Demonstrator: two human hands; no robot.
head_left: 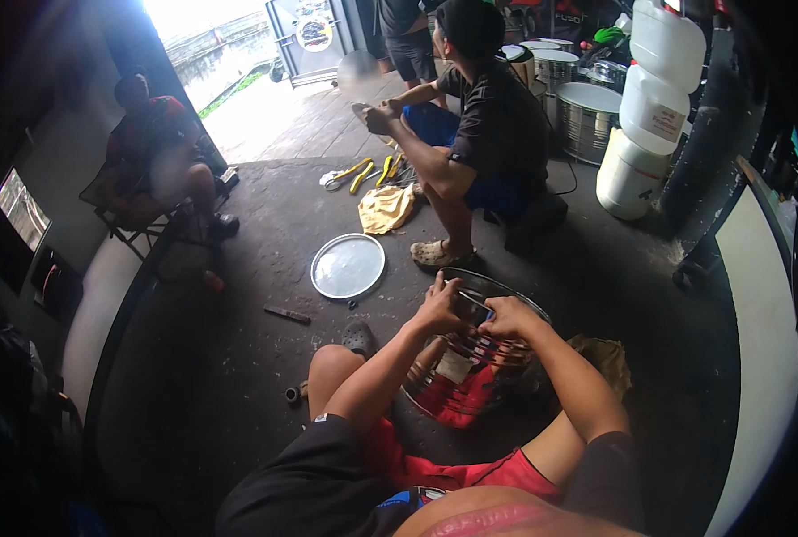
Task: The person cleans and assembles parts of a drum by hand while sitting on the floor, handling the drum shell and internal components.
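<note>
A shiny metal drum shell (pixel 471 394) stands between my knees, its wall mirroring my red shorts. At its upper rim are both my hands. My left hand (pixel 439 306) is closed at the rim's left side, and my right hand (pixel 510 319) is closed to the right of it. A thin metal rod (pixel 473 302) runs between the two hands, each gripping an end. My fingers partly hide the rod's ends and what they touch inside the shell. On the floor ahead to the left lies a round drumhead (pixel 348 267) with a pale rim.
A co-worker (pixel 497 116) crouches ahead, holding something small. Near them lie yellow-handled tools (pixel 363 174) and a yellow cloth (pixel 386 208). A dark bar (pixel 287 315) lies left. Another person sits on a folding chair (pixel 140 210). Metal drums (pixel 587 130) and white jugs (pixel 654 107) stand right.
</note>
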